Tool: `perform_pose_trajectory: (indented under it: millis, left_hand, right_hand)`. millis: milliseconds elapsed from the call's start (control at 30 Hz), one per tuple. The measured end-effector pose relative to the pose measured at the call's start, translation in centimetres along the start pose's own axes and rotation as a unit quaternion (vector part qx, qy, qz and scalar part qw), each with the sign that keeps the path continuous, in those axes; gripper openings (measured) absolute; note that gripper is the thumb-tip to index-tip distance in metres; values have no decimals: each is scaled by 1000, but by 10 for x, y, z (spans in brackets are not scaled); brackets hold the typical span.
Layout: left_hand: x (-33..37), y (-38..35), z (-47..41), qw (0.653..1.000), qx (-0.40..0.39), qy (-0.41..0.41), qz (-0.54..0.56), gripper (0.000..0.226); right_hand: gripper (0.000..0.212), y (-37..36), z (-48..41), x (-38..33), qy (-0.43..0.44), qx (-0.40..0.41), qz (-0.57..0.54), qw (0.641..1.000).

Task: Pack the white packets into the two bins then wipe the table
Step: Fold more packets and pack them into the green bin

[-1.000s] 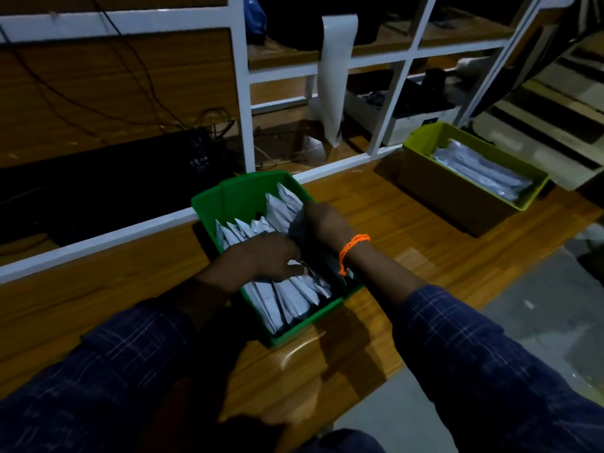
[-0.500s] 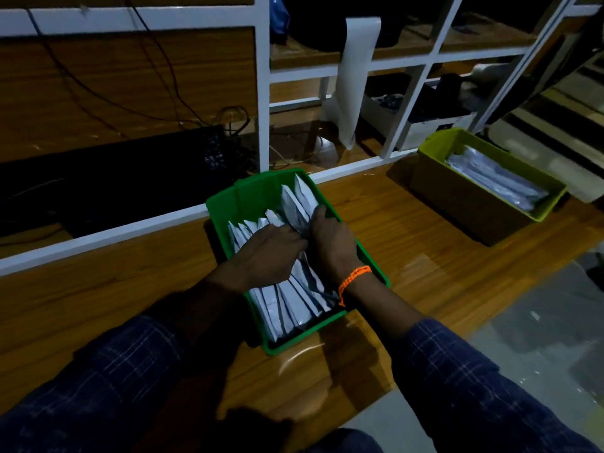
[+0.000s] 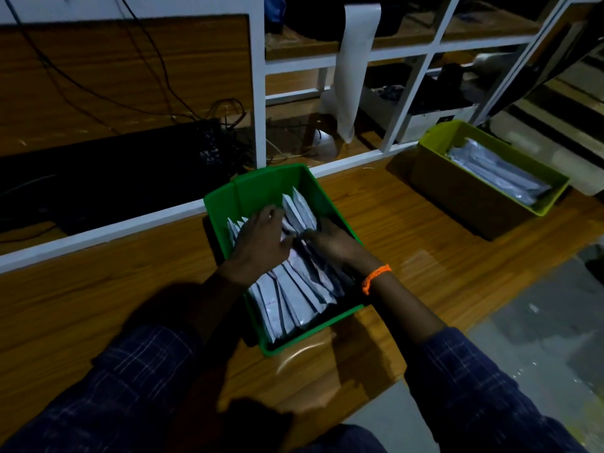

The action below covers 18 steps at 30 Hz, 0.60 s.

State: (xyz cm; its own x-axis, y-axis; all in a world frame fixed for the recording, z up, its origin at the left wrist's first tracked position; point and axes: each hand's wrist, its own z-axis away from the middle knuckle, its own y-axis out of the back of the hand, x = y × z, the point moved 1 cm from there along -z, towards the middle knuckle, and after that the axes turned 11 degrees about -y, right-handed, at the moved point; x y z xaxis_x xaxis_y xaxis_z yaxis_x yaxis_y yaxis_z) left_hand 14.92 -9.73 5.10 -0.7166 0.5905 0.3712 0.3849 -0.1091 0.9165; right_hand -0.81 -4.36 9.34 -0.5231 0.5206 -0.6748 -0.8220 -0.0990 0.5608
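In the near green bin (image 3: pixel 271 184) on the bench (image 3: pixel 408 230), the left hand (image 3: pixel 261 240) lies spread flat on the standing white packets (image 3: pixel 294 289) while the right hand (image 3: pixel 333 243) has its fingers among them — whether pinching, I cannot tell — and a hard push could crease them.

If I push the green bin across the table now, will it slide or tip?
It will probably glide rather than tip: the green bin sits low and wide on the glossy table. It is likely fairly heavy, since white packets fill most of it. They lean loosely on edge, so a sharp shove may slump them.
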Motion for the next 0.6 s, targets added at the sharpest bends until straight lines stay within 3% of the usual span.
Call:
perform_pose_trajectory:
  millis: [67,133,233,333,367,433,600]
  left_hand:
    - [1,0,0,1000,10,-3,24,41]
    - [3,3,0,998,42,-7,44,33]
    - [10,14,-6,995,85,6,53,38]
    - [17,18,-5,998,25,12,-48,34]
    - [16,17,-1,995,-12,26,-95,38]
    - [12,12,9,986,-63,74,-136,51]
    - [18,3,11,983,-90,142,-72,90]
  right_hand:
    - [63,-9,-5,2,31,10,161,986]
    - [79,-19,-6,6,26,-20,286,958]
    - [74,-15,-16,14,-27,-57,303,951]
    - [61,2,-10,13,-44,-86,261,961]
    - [54,7,-11,15,-37,-81,249,964]
    - [60,15,-4,18,-7,-56,275,960]
    - [87,5,23,22,2,-63,388,920]
